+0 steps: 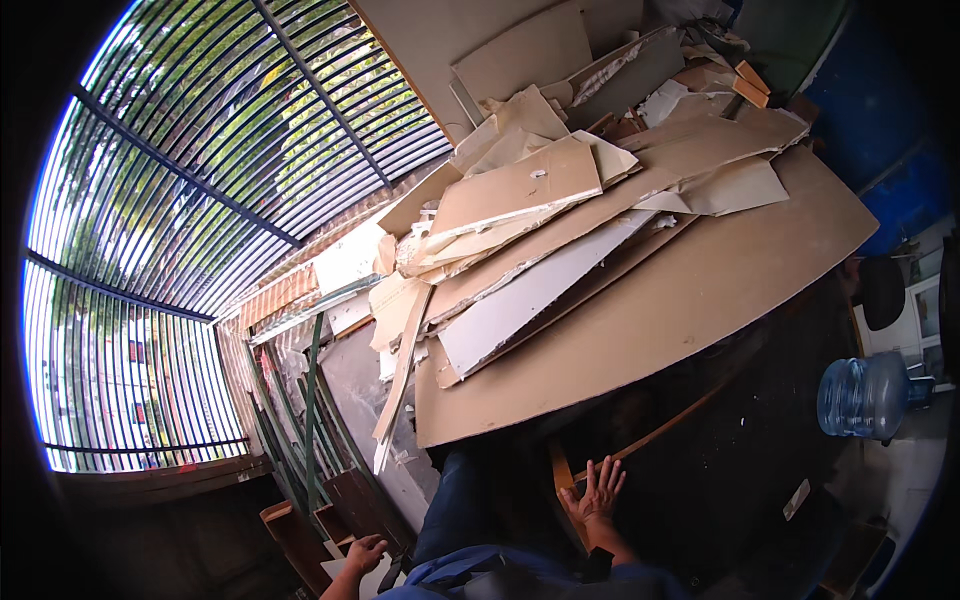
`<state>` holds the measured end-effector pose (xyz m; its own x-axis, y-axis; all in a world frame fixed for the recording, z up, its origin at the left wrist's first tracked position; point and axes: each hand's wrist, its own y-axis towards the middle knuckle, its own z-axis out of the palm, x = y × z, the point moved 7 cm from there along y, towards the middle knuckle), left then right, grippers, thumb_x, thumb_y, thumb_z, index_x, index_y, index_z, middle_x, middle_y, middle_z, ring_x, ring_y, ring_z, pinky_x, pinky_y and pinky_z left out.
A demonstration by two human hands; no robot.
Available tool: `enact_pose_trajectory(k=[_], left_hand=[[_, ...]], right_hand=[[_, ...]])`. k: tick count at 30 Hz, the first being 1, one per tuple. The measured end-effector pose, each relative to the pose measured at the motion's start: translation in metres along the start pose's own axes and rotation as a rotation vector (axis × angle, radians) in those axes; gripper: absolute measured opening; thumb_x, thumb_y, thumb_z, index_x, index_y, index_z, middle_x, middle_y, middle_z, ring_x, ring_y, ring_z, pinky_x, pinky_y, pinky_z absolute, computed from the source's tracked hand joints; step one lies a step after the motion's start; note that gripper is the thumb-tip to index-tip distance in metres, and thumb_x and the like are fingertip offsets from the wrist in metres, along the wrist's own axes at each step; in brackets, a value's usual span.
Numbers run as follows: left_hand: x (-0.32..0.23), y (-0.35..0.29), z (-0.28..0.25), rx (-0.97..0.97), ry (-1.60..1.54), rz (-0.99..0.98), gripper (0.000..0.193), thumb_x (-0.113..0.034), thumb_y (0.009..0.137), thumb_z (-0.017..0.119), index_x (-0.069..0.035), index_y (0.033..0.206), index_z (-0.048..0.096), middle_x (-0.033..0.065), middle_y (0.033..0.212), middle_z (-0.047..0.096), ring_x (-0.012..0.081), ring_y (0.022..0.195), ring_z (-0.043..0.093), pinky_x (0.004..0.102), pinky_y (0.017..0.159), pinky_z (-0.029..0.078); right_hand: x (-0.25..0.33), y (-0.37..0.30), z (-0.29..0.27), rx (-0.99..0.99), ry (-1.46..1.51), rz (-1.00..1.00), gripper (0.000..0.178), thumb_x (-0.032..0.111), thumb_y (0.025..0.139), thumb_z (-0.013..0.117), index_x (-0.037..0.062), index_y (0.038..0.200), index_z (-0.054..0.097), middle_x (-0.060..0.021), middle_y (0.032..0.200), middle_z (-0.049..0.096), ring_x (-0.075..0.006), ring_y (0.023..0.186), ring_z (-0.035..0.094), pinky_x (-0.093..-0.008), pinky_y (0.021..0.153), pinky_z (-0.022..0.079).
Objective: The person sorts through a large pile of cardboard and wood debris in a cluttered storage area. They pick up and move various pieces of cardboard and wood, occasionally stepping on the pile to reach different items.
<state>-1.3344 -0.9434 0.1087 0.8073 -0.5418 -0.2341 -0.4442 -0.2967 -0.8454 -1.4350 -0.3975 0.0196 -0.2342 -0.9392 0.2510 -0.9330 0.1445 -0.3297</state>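
My right hand (597, 492) is open with its fingers spread, beside a wooden table frame (566, 490); whether it touches the wood I cannot tell. Low on the left hangs my left hand (366, 556), fingers loosely bent, with nothing visible in it. It is nearest to some brown wooden boards (295, 545). In front of me a large brown sheet (640, 325) juts out over the dark area. Torn plasterboard pieces (520, 195) lie heaped on it, one showing a white face (540, 300). A narrow torn strip (403, 365) hangs off the heap's left end.
A barred window (240, 140) fills the left side. Long green metal strips (312, 410) lean below it. At the right, a blue water jug (862, 396) lies on its side, near blue barrels (880, 110). More broken boards (525, 50) stand against the back wall.
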Motion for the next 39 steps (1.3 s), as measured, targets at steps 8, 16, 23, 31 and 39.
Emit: enact_pose_trajectory(k=[8, 16, 23, 31, 39], left_hand=[[-0.185, 0.176, -0.146, -0.022, -0.041, 0.228, 0.050, -0.035, 0.094, 0.067, 0.001, 0.129, 0.062, 0.0168, 0.106, 0.073, 0.0226, 0.097, 0.070, 0.0349, 0.088, 0.053], [-0.241, 0.238, -0.192, -0.045, 0.113, 0.311, 0.053, -0.038, 0.093, 0.067, 0.003, 0.128, 0.061, 0.0207, 0.109, 0.072, 0.0276, 0.103, 0.070, 0.0358, 0.092, 0.053], [-0.153, 0.274, -0.182, 0.026, 0.194, 0.175, 0.056, -0.041, 0.092, 0.067, 0.003, 0.126, 0.063, 0.0223, 0.112, 0.071, 0.0310, 0.107, 0.069, 0.0377, 0.093, 0.053], [-0.063, 0.255, -0.187, 0.041, 0.216, 0.027, 0.055, -0.047, 0.090, 0.067, 0.001, 0.115, 0.070, 0.0161, 0.102, 0.074, 0.0230, 0.098, 0.070, 0.0351, 0.089, 0.054], [-0.136, 0.200, -0.173, 0.094, 0.233, 0.083, 0.049, -0.045, 0.091, 0.067, -0.001, 0.112, 0.073, 0.0177, 0.098, 0.074, 0.0231, 0.096, 0.071, 0.0335, 0.085, 0.054]], right_hand=[[0.024, 0.028, -0.027, 0.112, 0.028, 0.031, 0.089, 0.069, 0.088, 0.054, 0.0021, 0.146, 0.042, -0.0338, 0.156, 0.019, -0.0507, 0.148, 0.007, -0.0666, 0.118, 0.003], [0.037, 0.027, -0.040, 0.234, 0.076, 0.051, 0.093, 0.068, 0.088, 0.056, 0.0000, 0.148, 0.036, -0.0407, 0.154, 0.014, -0.0559, 0.147, 0.002, -0.0679, 0.116, 0.003], [0.051, 0.039, -0.049, 0.362, 0.057, 0.102, 0.091, 0.065, 0.091, 0.055, -0.0043, 0.147, 0.035, -0.0420, 0.153, 0.012, -0.0569, 0.146, 0.001, -0.0670, 0.117, 0.001], [0.075, 0.044, -0.092, 0.292, 0.170, 0.096, 0.092, 0.066, 0.090, 0.056, -0.0037, 0.147, 0.036, -0.0415, 0.153, 0.014, -0.0556, 0.146, 0.002, -0.0652, 0.117, 0.004], [0.057, 0.035, -0.090, 0.272, 0.217, 0.101, 0.096, 0.071, 0.088, 0.053, -0.0018, 0.148, 0.036, -0.0406, 0.154, 0.015, -0.0554, 0.147, 0.003, -0.0649, 0.118, 0.003]])
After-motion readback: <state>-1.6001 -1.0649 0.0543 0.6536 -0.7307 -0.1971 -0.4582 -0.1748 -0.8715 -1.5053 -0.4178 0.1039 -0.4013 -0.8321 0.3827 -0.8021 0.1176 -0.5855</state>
